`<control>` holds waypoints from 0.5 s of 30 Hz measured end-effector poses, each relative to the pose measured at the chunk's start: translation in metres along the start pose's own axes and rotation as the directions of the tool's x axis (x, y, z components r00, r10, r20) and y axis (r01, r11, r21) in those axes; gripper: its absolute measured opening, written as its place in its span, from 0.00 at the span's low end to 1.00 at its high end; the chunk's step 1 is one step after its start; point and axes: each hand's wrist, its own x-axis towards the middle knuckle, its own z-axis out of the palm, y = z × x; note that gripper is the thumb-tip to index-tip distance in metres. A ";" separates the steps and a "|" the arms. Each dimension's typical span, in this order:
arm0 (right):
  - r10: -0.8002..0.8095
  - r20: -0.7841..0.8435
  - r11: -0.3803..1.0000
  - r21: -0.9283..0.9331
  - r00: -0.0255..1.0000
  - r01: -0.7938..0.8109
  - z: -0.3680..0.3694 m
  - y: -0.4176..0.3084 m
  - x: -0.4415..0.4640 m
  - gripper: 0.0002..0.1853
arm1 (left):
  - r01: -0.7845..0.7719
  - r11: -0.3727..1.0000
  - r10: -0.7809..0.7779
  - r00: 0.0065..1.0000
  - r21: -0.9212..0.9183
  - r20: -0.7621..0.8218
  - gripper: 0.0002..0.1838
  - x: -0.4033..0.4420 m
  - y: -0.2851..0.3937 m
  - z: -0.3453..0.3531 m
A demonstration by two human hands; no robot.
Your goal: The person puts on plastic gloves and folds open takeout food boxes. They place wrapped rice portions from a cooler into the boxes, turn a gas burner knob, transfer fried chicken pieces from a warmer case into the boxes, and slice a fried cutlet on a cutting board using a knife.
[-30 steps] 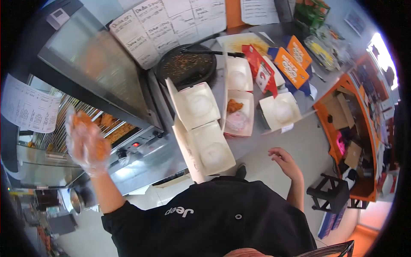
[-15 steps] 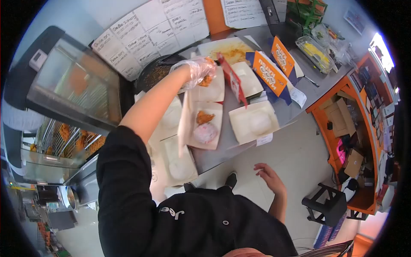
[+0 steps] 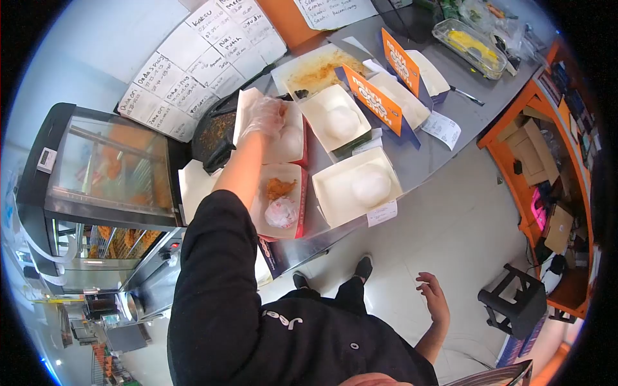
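Observation:
My left hand (image 3: 265,120), in a clear plastic glove, reaches into an open red-and-white food box (image 3: 296,154). Its fingers are closed around a piece of fried chicken (image 3: 283,110), mostly hidden by the glove. A mound of rice (image 3: 291,139) lies beside the hand in that box. Just below, another red box (image 3: 300,209) holds a fried chicken piece (image 3: 281,188) and a wrapped pinkish-white bundle (image 3: 281,212). My right hand (image 3: 432,297) hangs bare over the floor, fingers apart and bent a little, touching nothing.
Open boxes with rice (image 3: 371,185) stand to the right, near orange-printed box lids (image 3: 373,100). Behind lie a stained cutting board (image 3: 290,74) and a dark pan (image 3: 215,132). A glass warmer (image 3: 109,174) with fried pieces stands left. A black stool (image 3: 515,299) is at right.
The camera view has shifted and turned. My left hand is lower into its box with the fried chicken. The red panel upright between the boxes before no longer stands there. My right hand stays free.

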 end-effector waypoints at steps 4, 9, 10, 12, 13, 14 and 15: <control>-0.036 0.005 0.999 0.034 0.999 0.036 0.001 -0.008 0.013 0.17 | -0.031 0.961 0.026 0.999 -0.274 -0.024 0.12 0.000 -0.017 0.021; -0.060 0.113 0.998 0.040 0.992 0.056 0.019 -0.014 0.035 0.17 | 0.175 0.921 -0.168 0.984 -0.349 0.051 0.13 0.020 -0.016 0.032; -0.053 0.120 0.998 0.042 0.991 0.048 0.023 -0.013 0.037 0.17 | 0.181 0.921 -0.171 0.983 -0.344 0.060 0.13 0.020 -0.014 0.035; -0.067 0.174 0.998 0.011 0.983 0.067 0.029 -0.013 0.041 0.17 | 0.049 0.888 0.015 0.991 -0.457 0.136 0.14 0.011 0.004 0.015; -0.053 0.184 0.999 0.008 0.982 0.052 0.030 -0.011 0.041 0.17 | 0.078 0.897 0.008 0.981 -0.434 0.194 0.15 0.014 0.002 0.015; -0.069 0.198 0.998 0.012 0.978 0.068 0.032 -0.008 0.041 0.17 | 0.091 0.896 0.003 0.978 -0.435 0.211 0.15 0.010 0.003 0.011; -0.087 0.213 0.996 0.016 0.973 0.086 0.032 -0.006 0.040 0.17 | 0.036 0.940 0.019 0.987 -0.340 0.157 0.17 0.006 0.003 0.000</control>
